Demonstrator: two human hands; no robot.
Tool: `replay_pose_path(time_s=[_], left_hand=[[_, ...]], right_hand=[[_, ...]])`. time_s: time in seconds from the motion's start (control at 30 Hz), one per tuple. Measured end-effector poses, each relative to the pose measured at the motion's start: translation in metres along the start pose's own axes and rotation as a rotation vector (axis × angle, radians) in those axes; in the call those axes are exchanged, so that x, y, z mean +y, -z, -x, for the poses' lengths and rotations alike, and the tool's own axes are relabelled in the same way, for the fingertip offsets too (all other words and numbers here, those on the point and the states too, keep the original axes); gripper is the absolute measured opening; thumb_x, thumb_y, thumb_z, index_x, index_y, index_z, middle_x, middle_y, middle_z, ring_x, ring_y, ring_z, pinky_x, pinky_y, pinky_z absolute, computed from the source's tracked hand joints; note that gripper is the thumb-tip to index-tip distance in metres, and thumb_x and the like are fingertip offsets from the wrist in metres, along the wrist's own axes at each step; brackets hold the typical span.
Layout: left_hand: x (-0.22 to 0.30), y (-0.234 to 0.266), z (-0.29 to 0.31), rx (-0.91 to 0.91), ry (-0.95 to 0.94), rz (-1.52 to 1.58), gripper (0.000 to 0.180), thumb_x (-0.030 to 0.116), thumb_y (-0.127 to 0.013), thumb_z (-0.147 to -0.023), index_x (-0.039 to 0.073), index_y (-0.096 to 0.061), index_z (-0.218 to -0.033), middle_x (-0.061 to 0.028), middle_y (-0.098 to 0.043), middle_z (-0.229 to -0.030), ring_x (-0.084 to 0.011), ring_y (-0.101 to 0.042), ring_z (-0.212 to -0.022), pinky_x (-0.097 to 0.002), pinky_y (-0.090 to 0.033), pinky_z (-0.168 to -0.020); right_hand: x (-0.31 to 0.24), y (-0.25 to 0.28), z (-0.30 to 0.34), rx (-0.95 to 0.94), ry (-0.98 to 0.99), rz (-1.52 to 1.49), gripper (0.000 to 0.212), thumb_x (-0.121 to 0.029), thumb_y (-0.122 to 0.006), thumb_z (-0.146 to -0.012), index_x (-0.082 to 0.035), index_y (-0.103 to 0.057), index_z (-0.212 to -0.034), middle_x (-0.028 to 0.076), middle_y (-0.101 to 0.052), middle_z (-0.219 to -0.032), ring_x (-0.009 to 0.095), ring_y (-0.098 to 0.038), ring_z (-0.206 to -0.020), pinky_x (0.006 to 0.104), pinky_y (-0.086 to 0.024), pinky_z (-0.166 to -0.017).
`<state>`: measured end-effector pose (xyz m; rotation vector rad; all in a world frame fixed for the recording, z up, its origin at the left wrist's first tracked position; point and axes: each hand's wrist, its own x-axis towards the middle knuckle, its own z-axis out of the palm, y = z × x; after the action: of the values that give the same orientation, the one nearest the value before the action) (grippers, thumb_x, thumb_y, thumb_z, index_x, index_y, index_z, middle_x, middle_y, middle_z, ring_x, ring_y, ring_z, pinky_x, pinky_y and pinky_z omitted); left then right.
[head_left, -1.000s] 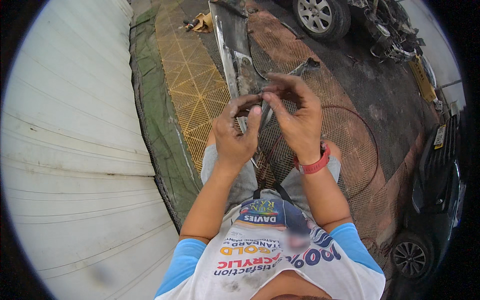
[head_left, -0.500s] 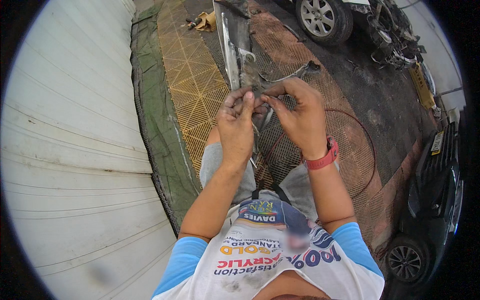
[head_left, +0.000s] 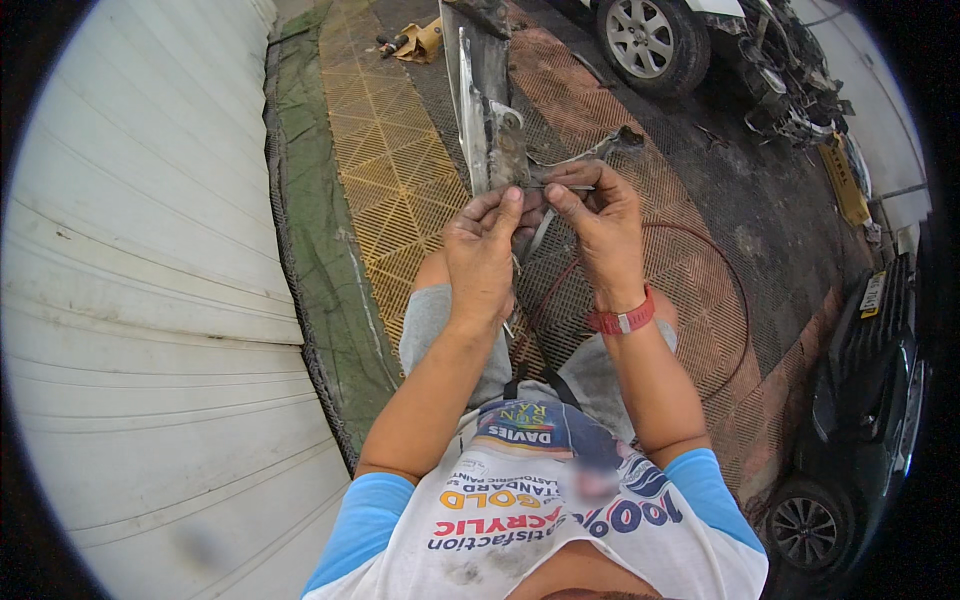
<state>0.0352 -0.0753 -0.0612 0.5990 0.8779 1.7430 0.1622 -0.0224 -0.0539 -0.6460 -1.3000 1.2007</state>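
A long grey and white car body panel [head_left: 507, 135], dirty and bent, stretches away from my knees, with a curved arm-like piece off its right side. At its near end my left hand [head_left: 482, 235] is closed, thumb pressed on the fingers; what lies in that pinch is hidden. Just to its right, my right hand [head_left: 600, 220] pinches a thin straight rod [head_left: 575, 187] between thumb and fingers. The rod lies roughly level, its left end reaching close to my left thumb. Both hands have darkened, dirty fingers.
A pale corrugated wall [head_left: 150, 260] with a green cloth [head_left: 315, 240] along its foot stands left. A red hose [head_left: 745, 290] curls over the grid floor tiles. A car wheel [head_left: 650, 45] is at upper right, a dark car [head_left: 860, 400] at right, brown paper [head_left: 420, 42] at far left.
My right hand has turned and shifted slightly, so the thin rod now shows level in its fingers. The panel and my left hand have moved a little to the right.
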Motion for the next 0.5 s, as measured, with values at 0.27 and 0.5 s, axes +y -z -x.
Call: replay_pose_path(time_s=[0.27, 0.5], left_hand=[[-0.004, 0.003, -0.004, -0.062, 0.11, 0.1, 0.024, 0.014, -0.077, -0.095, -0.003, -0.068, -0.109, -0.0066, -0.073, -0.093, -0.0123, -0.07, -0.084, -0.0238, -0.055, -0.076], [0.0, 0.003, -0.004, 0.041, -0.191, -0.376, 0.018, 0.009, -0.077, -0.093, -0.002, -0.07, -0.104, -0.0041, -0.072, -0.091, -0.0081, -0.066, -0.081, -0.0211, -0.051, -0.073]], right_hand=[[-0.001, 0.001, -0.002, -0.055, 0.186, 0.179, 0.014, 0.001, -0.08, -0.083, 0.0, -0.068, -0.089, 0.006, -0.068, -0.1, 0.015, -0.064, -0.096, 0.0275, -0.052, -0.088], [-0.006, 0.014, -0.013, -0.205, -0.227, -0.105, 0.015, -0.007, -0.08, -0.087, 0.0, -0.07, -0.095, 0.011, -0.072, -0.104, 0.019, -0.069, -0.094, 0.0311, -0.056, -0.085]])
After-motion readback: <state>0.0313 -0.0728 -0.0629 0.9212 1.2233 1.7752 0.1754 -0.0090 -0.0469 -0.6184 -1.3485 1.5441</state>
